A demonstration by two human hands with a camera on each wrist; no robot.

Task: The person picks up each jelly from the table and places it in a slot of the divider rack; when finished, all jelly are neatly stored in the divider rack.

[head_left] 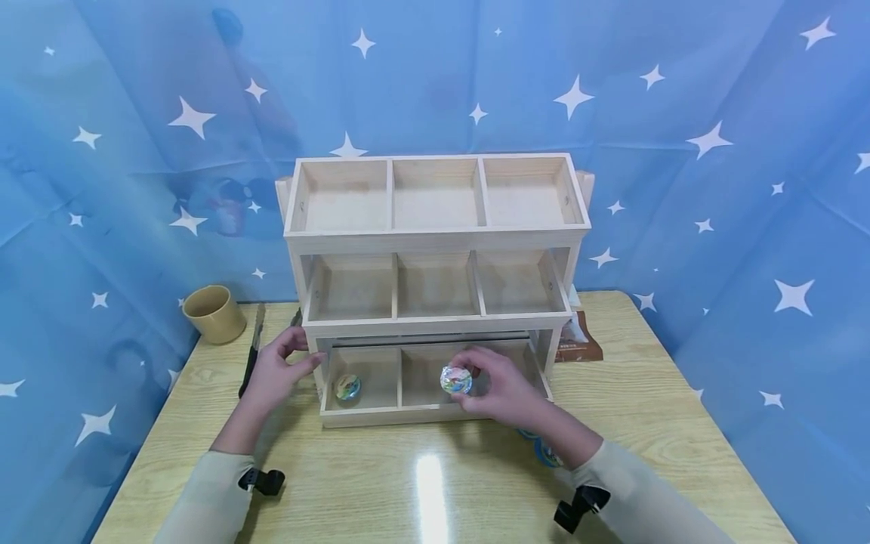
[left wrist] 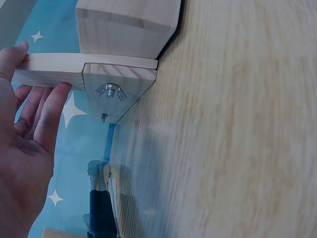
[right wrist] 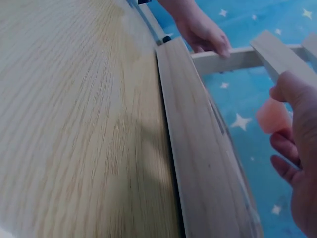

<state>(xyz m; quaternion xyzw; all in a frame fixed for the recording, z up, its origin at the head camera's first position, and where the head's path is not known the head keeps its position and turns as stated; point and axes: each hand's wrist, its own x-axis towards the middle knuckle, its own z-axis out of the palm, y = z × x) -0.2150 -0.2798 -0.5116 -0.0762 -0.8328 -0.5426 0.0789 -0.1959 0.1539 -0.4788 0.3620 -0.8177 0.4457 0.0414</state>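
A three-tier wooden rack (head_left: 438,242) stands on the table, each tier a tray split into compartments. My left hand (head_left: 280,372) grips the rack's left upright (left wrist: 52,67), thumb on one side and fingers on the other in the left wrist view. Over the bottom tray's middle part, my right hand (head_left: 506,389) pinches a small jelly cup (head_left: 456,379) with a shiny printed lid. Its pinkish-orange body (right wrist: 273,116) shows in the right wrist view. A similar jelly cup (head_left: 347,387) lies in the bottom tray's left compartment. More round-lidded cups (head_left: 546,452) are partly hidden under my right forearm.
A tan mug (head_left: 216,316) stands at the table's back left, with black-handled tongs (head_left: 252,355) between it and the rack. Behind the rack's right side lies a brown-and-white package (head_left: 581,346). A blue star-patterned curtain (head_left: 686,189) borders the table.
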